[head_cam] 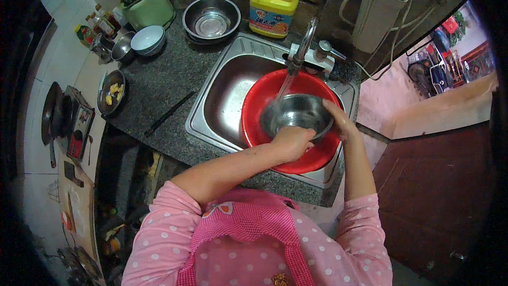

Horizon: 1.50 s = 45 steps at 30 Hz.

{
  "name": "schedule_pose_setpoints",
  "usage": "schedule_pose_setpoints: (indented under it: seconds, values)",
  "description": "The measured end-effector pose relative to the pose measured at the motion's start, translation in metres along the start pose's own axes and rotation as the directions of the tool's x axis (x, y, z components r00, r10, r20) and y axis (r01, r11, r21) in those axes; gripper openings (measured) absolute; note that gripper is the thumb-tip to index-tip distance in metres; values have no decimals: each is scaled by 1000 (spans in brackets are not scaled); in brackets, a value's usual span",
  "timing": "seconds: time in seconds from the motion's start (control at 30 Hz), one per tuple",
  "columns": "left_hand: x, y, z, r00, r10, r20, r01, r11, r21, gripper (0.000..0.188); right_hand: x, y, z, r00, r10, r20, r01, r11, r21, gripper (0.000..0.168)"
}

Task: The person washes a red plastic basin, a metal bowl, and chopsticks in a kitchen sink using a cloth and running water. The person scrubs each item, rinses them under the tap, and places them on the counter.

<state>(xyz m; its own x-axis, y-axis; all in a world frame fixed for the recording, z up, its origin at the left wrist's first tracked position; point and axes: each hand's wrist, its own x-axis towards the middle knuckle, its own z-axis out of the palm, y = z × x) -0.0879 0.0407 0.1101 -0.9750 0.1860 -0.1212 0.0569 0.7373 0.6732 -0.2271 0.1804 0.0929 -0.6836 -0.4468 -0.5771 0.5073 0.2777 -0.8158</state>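
Observation:
Both my hands hold a stainless steel bowl [305, 111] tilted inside a red plastic basin [254, 103]. My left hand [293, 143] grips the bowl's near rim, its fingers partly hidden. On the right side, my right hand [340, 121] holds the rim with its fingertips at the edge. Water runs from the chrome faucet [307, 39] into the bowl. The basin sits over the right part of a stainless steel sink [226, 99].
Beyond the sink stand a yellow detergent jug [274, 12] and a metal basin [211, 20]. Black chopsticks [170, 113], a white bowl [148, 39] and a dish of yellow food [112, 93] lie left. A water filter housing [379, 16] hangs at upper right.

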Motion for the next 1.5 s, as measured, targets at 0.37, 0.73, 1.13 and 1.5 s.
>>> schedule_pose_setpoints:
  seconds: [0.37, 0.73, 1.13, 1.5]
  values:
    - [-54, -72, -29, 822, 91, -562, 61, 967, 246, 36, 40, 94, 70, 968, -114, -222, 202, 880, 429, 42]
    - [-33, -88, 7, 740, -665, -100, 70, 224, -972, 66, 64, 99, 37, 965, -141, -219, 160, 985, 71, 42]
    - [-23, -81, 17, 742, -664, -86, -103, 14, -995, 73, 35, 91, 66, 996, -61, -65, 76, 961, 266, 42]
    - [26, -143, 79, 750, -649, 126, 117, -57, -991, 41, -30, 6, 19, 621, -746, 241, 541, 185, -821, 68]
